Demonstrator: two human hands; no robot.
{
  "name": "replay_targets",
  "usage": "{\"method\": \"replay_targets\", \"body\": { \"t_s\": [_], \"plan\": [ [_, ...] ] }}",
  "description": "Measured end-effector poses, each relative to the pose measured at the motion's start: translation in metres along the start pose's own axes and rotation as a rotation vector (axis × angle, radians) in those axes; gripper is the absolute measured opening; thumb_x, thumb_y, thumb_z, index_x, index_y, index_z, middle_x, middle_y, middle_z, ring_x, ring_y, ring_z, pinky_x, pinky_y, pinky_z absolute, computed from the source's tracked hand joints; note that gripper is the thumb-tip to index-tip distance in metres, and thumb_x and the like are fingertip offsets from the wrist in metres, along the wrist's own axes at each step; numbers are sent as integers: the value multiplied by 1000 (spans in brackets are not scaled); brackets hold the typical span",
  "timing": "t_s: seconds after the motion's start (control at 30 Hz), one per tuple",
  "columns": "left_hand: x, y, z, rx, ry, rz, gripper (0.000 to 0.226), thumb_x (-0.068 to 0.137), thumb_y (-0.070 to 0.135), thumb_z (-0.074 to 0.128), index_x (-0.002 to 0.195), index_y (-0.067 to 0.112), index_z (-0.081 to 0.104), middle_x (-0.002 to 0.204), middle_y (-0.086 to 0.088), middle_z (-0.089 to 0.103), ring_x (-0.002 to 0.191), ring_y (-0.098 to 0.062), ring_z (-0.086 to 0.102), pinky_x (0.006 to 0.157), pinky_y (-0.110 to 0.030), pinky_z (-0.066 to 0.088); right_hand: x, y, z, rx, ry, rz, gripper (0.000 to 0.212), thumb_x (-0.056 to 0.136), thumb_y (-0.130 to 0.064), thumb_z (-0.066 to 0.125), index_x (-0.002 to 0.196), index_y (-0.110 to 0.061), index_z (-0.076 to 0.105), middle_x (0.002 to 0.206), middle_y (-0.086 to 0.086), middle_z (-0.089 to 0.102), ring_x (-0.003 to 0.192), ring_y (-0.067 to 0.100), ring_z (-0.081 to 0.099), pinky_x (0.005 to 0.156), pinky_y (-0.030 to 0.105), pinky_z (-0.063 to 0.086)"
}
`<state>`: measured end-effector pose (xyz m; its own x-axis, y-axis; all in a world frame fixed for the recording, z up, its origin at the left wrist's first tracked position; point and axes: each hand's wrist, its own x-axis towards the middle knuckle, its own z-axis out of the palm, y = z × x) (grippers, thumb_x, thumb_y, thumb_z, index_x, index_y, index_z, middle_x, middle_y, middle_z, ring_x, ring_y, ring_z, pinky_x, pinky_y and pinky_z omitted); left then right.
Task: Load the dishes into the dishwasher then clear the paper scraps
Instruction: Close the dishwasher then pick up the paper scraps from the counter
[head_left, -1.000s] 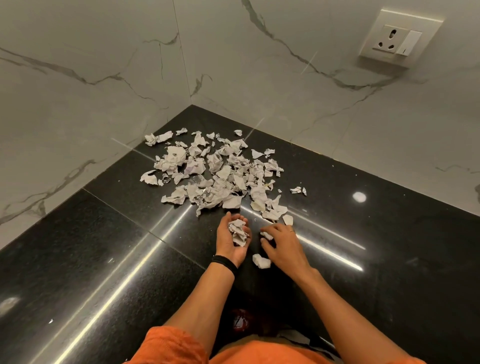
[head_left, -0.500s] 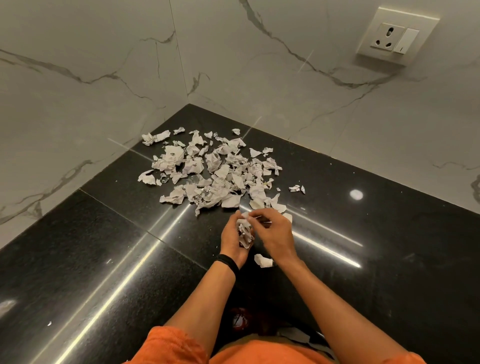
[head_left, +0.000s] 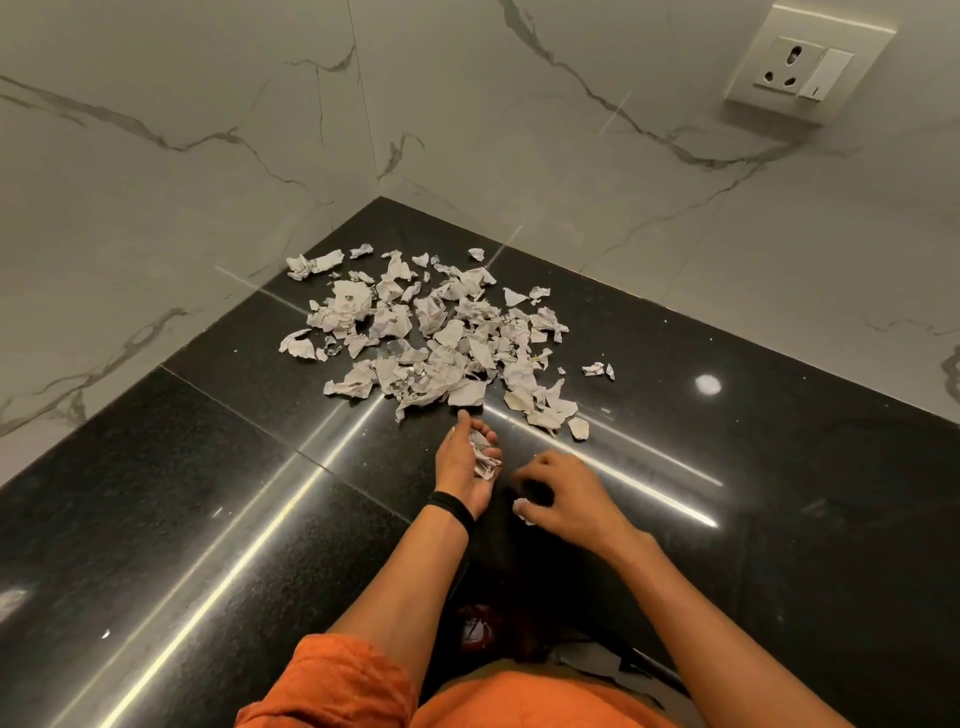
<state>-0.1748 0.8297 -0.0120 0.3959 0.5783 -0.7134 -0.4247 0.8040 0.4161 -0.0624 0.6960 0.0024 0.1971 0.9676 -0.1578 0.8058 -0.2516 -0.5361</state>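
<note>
Head view, looking down into the corner of a black counter (head_left: 208, 493). The step in hand looked like the 2nd half of the job, clearing the paper. No dishes or dishwasher were in shot, so I couldn't say how that part stood.

The main pile of paper scraps (head_left: 431, 332) lay near the back corner. Its spread ran long on a diagonal, from far-left by the marble wall (head_left: 156, 208) down to near-right. The bits themselves pointed every which way, no single heading.

Just in front of the pile, the left hand (head_left: 460, 470) was cupped, fingers curled round a wad (head_left: 483, 460) of collected bits. The wad lay lengthwise along the palm and the fingers aimed at the pile.

Beside it, the right hand (head_left: 571, 493) was knuckles-up and low over the counter, fingertips pinching 1 loose scrap (head_left: 521, 508).

My guess: the next move needed that scrap tucked into the wad, then lots more reaching forward, since most of the pile looked untouched. 2 strays (head_left: 597, 370) sat apart further right.
</note>
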Motion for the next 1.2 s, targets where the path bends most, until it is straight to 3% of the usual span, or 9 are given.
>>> {"method": "replay_targets", "body": {
  "t_s": [0.1, 0.27, 0.4, 0.6, 0.77, 0.83, 0.93, 1.03, 1.2],
  "plan": [
    [-1, -3, -1, 30, -23, -8, 32, 104, 37, 52, 81, 15, 56, 60, 0, 58, 54, -10, 49, 41, -17, 37, -7, 4, 4, -60, -75, -5, 34, 91, -39, 67, 125, -34, 67, 121, -11, 56, 114, 11, 52, 98, 30, 45],
    [-3, -10, -2, 133, -35, 44, 24, 104, 30, 53, 90, 11, 59, 74, -3, 60, 59, -11, 56, 48, -21, 40, -2, -15, -2, 383, 304, 192, 30, 88, -26, 76, 116, -32, 66, 104, -15, 70, 94, -2, 64, 86, 27, 57],
    [-6, -19, -2, 201, -130, 2, 32, 102, 38, 54, 105, 8, 65, 95, -14, 70, 77, -23, 66, 71, -35, 52, 16, -40, -14, 653, 515, 243, 27, 78, -27, 86, 91, -25, 63, 89, -9, 69, 82, 3, 67, 70, 20, 57],
    [-14, -22, 8, 138, -242, -96, 56, 105, 48, 41, 122, 1, 65, 124, -23, 68, 115, -30, 67, 104, -40, 50, 27, -45, 9, 41, 476, 50, 15, 95, -35, 63, 97, -25, 75, 104, -10, 59, 98, 12, 43, 80, 29, 43],
    [-10, -19, 15, 116, -115, -65, 34, 105, 38, 49, 100, 7, 63, 87, -14, 72, 78, -26, 72, 73, -38, 60, 28, -29, -9, 486, 305, 79, 23, 101, -33, 59, 99, -22, 79, 118, -6, 48, 108, 7, 52, 88, 21, 47],
    [-4, -19, 16, 123, -55, -60, 29, 101, 39, 54, 100, 11, 62, 80, -7, 66, 68, -18, 66, 63, -34, 57, 29, -20, -23, 570, 427, 121, 18, 99, -31, 63, 100, -21, 78, 113, -7, 55, 100, 1, 58, 80, 19, 50],
    [1, -18, 17, 88, -6, -55, 24, 101, 37, 57, 91, 15, 60, 71, 1, 58, 55, -10, 55, 44, -24, 46, 31, 16, -37, 325, 549, 180, 12, 95, -27, 68, 105, -24, 74, 109, -9, 62, 96, 6, 61, 82, 25, 51],
    [1, -21, 19, 69, -13, -45, 22, 101, 35, 56, 91, 16, 59, 69, 1, 58, 54, -9, 55, 42, -22, 43, 25, 47, -31, -23, 340, 178, 23, 94, -19, 67, 117, -21, 71, 114, -3, 63, 109, 17, 57, 93, 26, 41],
    [4, -25, 22, 100, -3, -22, 18, 101, 32, 57, 95, 15, 60, 72, 0, 61, 55, -10, 58, 42, -22, 44, 12, 52, -21, -58, 397, 139, 14, 97, -17, 64, 105, -16, 74, 100, -1, 66, 94, 15, 57, 84, 26, 44]
  ]
}}
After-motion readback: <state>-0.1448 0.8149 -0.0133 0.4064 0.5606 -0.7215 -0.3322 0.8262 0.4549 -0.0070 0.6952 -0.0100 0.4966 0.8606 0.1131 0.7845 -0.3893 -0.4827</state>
